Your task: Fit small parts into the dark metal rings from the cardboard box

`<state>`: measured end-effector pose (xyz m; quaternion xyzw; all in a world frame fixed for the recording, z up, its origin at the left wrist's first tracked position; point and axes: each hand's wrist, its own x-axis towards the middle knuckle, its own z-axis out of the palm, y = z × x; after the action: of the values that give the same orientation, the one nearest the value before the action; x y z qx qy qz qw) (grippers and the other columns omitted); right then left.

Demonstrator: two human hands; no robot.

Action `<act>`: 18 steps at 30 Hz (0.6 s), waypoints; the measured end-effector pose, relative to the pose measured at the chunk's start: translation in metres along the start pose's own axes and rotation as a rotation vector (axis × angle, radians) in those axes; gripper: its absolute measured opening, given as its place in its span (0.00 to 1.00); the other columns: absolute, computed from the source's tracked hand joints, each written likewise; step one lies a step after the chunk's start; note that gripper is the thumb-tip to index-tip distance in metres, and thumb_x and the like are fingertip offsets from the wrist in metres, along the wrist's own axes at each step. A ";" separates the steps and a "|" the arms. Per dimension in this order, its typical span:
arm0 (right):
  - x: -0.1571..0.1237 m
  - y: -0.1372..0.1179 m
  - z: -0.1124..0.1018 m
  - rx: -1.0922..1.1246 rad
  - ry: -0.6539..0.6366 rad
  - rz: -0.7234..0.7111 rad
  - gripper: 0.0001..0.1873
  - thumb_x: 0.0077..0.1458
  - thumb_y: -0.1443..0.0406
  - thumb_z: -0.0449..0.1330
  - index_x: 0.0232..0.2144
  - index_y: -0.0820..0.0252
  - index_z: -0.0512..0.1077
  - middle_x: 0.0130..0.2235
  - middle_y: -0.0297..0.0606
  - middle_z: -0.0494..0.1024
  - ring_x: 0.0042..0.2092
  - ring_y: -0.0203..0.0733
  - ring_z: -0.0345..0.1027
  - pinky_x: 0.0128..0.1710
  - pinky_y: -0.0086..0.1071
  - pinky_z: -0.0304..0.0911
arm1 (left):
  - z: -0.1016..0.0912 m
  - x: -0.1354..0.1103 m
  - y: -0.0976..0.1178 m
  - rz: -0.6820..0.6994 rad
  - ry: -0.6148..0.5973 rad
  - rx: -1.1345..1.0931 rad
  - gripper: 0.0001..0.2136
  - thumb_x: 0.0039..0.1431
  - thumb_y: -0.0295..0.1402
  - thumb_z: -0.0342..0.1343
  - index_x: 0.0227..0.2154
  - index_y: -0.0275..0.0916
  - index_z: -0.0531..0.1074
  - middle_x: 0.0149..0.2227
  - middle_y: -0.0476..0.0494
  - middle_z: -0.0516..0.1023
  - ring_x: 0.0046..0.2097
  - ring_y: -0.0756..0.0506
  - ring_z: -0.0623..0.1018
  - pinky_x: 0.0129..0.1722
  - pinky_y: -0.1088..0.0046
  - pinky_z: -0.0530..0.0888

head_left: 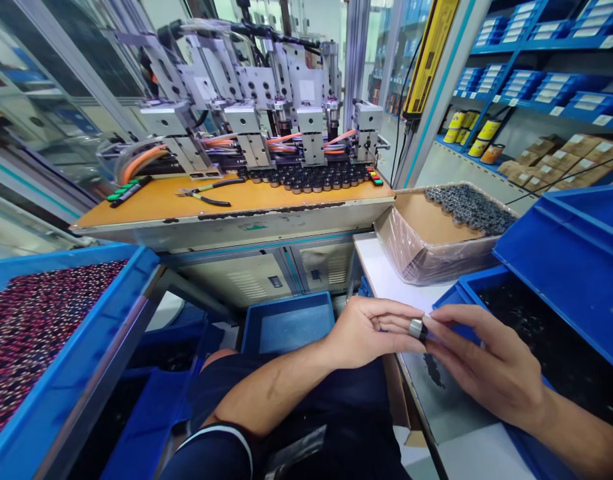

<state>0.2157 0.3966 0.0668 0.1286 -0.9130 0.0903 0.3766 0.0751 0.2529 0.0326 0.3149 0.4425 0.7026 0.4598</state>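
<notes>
In the head view, a small silver cylindrical part with a black end (416, 328) sits between my two hands, above the right-hand bench. My left hand (361, 331) grips it from the left, thumb below and fingers above. From the right, the fingertips of my right hand (501, 363) close on its black end. My fingers cover some of the part, so its exact kind is unclear. Just beyond my hands stands a plastic-lined cardboard box (411, 257) with many round black parts inside. An open blue bin (469, 283) of small black pieces is beside my right hand.
Ahead is a machine with metal clamps (246, 133) over an orange worktop (171, 207). On it lie pliers (211, 198), markers (126, 193) and rows of black-topped round parts (311, 179). A blue tray (146, 263) of reddish parts stands left; a blue crate (289, 323) is below.
</notes>
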 end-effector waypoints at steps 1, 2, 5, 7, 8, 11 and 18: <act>0.001 0.000 -0.001 -0.021 0.000 -0.009 0.16 0.63 0.71 0.59 0.53 0.56 0.70 0.40 0.40 0.75 0.36 0.39 0.74 0.32 0.29 0.73 | -0.001 0.000 0.000 -0.019 0.003 0.007 0.26 0.34 0.36 0.76 0.40 0.34 0.81 0.33 0.41 0.85 0.36 0.44 0.84 0.46 0.65 0.81; 0.002 0.000 -0.002 -0.036 -0.007 -0.021 0.15 0.64 0.70 0.58 0.52 0.56 0.71 0.38 0.39 0.75 0.35 0.38 0.74 0.31 0.29 0.73 | -0.002 0.000 0.001 -0.038 0.005 0.014 0.26 0.33 0.36 0.76 0.39 0.34 0.81 0.32 0.42 0.85 0.36 0.45 0.84 0.46 0.66 0.81; 0.003 -0.001 -0.003 -0.055 -0.033 -0.075 0.12 0.65 0.70 0.57 0.50 0.58 0.71 0.36 0.39 0.75 0.36 0.39 0.74 0.33 0.29 0.72 | -0.004 0.000 0.003 -0.077 0.005 0.009 0.25 0.31 0.36 0.76 0.38 0.34 0.82 0.32 0.43 0.85 0.35 0.46 0.84 0.44 0.68 0.81; 0.001 0.000 -0.002 -0.054 -0.045 -0.119 0.12 0.64 0.72 0.58 0.49 0.62 0.71 0.37 0.41 0.74 0.36 0.40 0.73 0.34 0.30 0.72 | -0.003 0.000 0.003 -0.087 0.013 -0.010 0.24 0.30 0.34 0.77 0.37 0.34 0.82 0.32 0.44 0.84 0.34 0.47 0.84 0.43 0.69 0.81; -0.001 0.001 -0.001 -0.055 -0.051 -0.132 0.12 0.63 0.72 0.58 0.49 0.64 0.71 0.37 0.42 0.74 0.36 0.40 0.73 0.34 0.31 0.72 | -0.001 0.000 0.002 -0.087 0.023 -0.023 0.24 0.30 0.33 0.77 0.36 0.34 0.82 0.32 0.44 0.84 0.33 0.48 0.83 0.43 0.71 0.81; -0.007 0.003 0.001 -0.062 -0.060 -0.138 0.15 0.62 0.73 0.60 0.51 0.66 0.70 0.39 0.44 0.73 0.38 0.42 0.72 0.35 0.33 0.73 | 0.008 -0.002 -0.005 -0.063 0.080 -0.088 0.23 0.30 0.32 0.77 0.35 0.33 0.81 0.29 0.45 0.84 0.31 0.49 0.82 0.40 0.73 0.80; -0.004 -0.007 -0.002 -0.029 0.025 -0.065 0.20 0.58 0.79 0.60 0.53 0.68 0.70 0.45 0.47 0.75 0.46 0.45 0.73 0.46 0.36 0.74 | 0.011 0.002 -0.011 0.318 0.081 0.049 0.19 0.40 0.32 0.74 0.39 0.37 0.81 0.39 0.40 0.84 0.38 0.46 0.83 0.41 0.71 0.81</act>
<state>0.2220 0.3911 0.0653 0.1515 -0.9049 0.0662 0.3923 0.0876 0.2607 0.0267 0.3638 0.4222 0.7675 0.3166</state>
